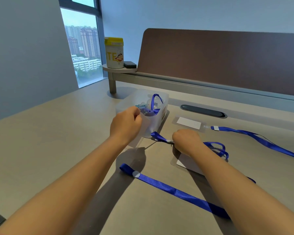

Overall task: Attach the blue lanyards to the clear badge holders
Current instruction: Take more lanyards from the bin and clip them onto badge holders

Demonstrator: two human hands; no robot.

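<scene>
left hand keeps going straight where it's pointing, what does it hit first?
Likely the translucent plastic bin. The left hand is fisted, pointing up and away, already overlapping the bin's near rim. Next would be the blue lanyards piled inside. Whether it already touches is unclear from one view.

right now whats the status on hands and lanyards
Left hand at clear bin, grip unclear. Right hand pinching lanyard clip over near badge holder. Far badge holder already clipped. Nothing blocking.

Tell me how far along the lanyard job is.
Done: the far badge holder looks clipped to a lanyard. In hand: the right hand holds another lanyard's clip end by the near badge holder; the left hand is at the bin. Left: the lanyards in that bin.
</scene>
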